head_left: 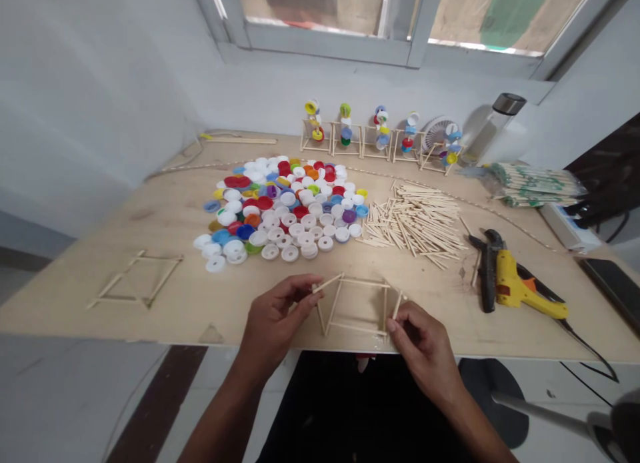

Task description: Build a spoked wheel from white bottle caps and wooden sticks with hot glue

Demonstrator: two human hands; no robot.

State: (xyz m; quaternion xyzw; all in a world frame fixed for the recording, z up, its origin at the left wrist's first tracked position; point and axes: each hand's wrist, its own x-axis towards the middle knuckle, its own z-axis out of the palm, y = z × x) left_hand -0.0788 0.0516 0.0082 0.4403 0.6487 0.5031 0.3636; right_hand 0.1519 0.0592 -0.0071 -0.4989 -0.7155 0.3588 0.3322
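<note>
Just at the near edge of the plywood table [165, 216], one thin wooden stick frame [356, 327] sits, its long axis running left to right. The left hand [277, 319] pinches its left end and the right hand [423, 343] pinches its right upright. Behind lie one heap of round plastic caps [290, 209], one pile of loose sticks [415, 223] and five finished models [380, 136].

Stick frame [357, 303] pale natural wood, same as loose stick pile [417, 223]. Worktop [165, 216] light tan plywood. Bottle caps [285, 206] mixed: mostly white, plus red, blue, orange, yellow, green, purple. Glue gun [523, 286] yellow with black and orange. Pliers [486, 269] black. Wall [75, 103] pale grey.
</note>
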